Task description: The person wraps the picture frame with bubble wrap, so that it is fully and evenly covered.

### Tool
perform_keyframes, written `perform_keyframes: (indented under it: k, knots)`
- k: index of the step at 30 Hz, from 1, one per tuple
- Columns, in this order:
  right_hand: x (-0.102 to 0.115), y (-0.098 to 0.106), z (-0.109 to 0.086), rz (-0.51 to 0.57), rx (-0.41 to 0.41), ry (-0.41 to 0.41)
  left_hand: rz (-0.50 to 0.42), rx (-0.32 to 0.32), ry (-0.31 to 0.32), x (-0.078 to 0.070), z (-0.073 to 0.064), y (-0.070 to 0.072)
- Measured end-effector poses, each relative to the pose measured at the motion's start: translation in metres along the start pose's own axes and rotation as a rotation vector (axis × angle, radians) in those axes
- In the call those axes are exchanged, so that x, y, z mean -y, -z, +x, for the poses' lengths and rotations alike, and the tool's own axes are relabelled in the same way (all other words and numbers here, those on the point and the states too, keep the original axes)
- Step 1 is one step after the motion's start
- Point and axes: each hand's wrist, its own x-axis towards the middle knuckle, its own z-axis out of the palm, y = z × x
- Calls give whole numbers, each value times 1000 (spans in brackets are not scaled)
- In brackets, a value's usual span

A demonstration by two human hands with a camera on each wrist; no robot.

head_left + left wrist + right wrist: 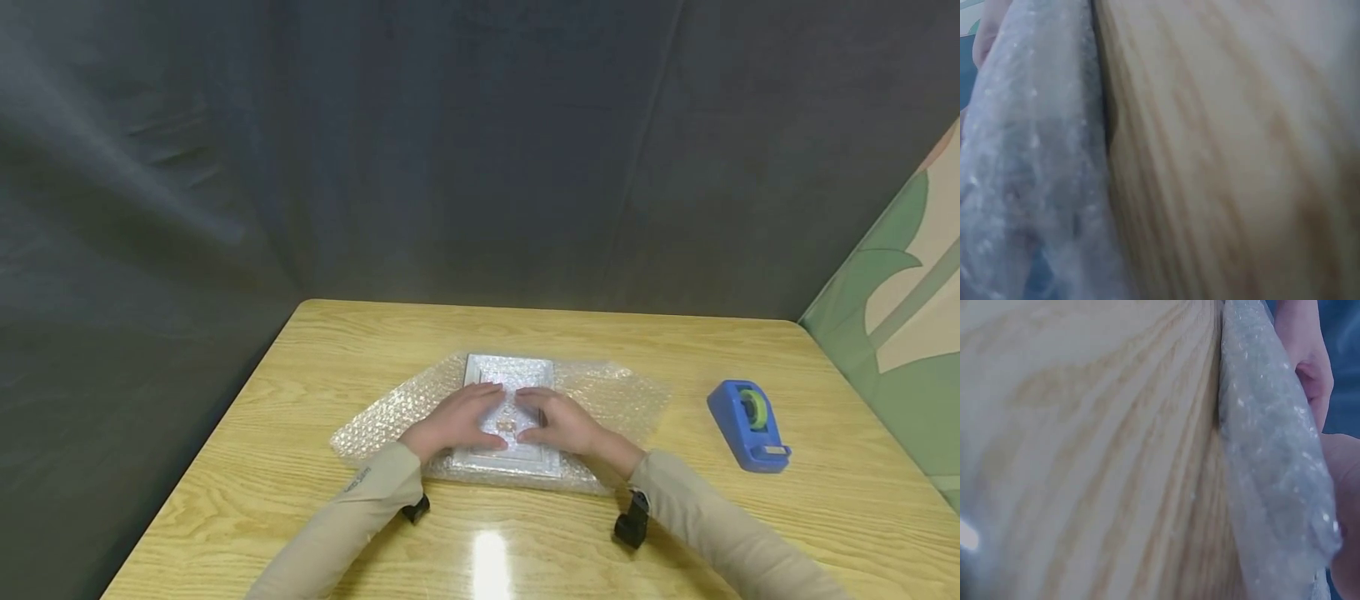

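Note:
A silvery, rectangular panel with a raised border, like a picture frame (513, 368), lies on the table under clear bubble wrap (401, 414). Loose wrap spreads out to both sides of it. My left hand (459, 422) rests on the wrapped panel from the left, fingers extended and thumb apart. From the right, my right hand (568, 425) lies on it in a similar way, the fingertips of both hands close together near the middle. Between them shows a small gold-coloured spot. Both wrist views show the wrap's near edge (1041, 125) along the tabletop; the left hand is mostly hidden there.
A blue tape dispenser (742, 429) with a green-yellow roll stands on the right of the wooden table (360, 333). A dark curtain (480, 167) hangs behind the table and at the left. Patterned cloth (900, 333) hangs at the right.

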Motion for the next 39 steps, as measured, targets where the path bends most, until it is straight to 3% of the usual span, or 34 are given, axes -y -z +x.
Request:
perform_keyframes:
  k: [4,7,17,22,27,33,36,39]
  knots:
    - [0,6,-8,-3,-56,27,-5,-4,-12,2,2,-2]
    - [-4,17,-18,-12,-128,3,-8,-1,-10,2,2,-1]
    - [-41,65,-72,-184,-286,-296,-30,24,21,-2,0,5]
    - [-53,82,-95,-177,-335,-481,-54,27,41,-1,-1,3]
    - [-57,89,-108,-60,-323,-610,-46,26,35,-1,-1,0]
    - [-55,84,-111,86,-316,-729,-53,20,34,-2,-1,2]
    - [-52,80,-109,194,-384,-778,-57,27,44,-3,-1,3]
    - [-49,75,-107,322,-498,-772,-63,31,51,-3,-1,4]
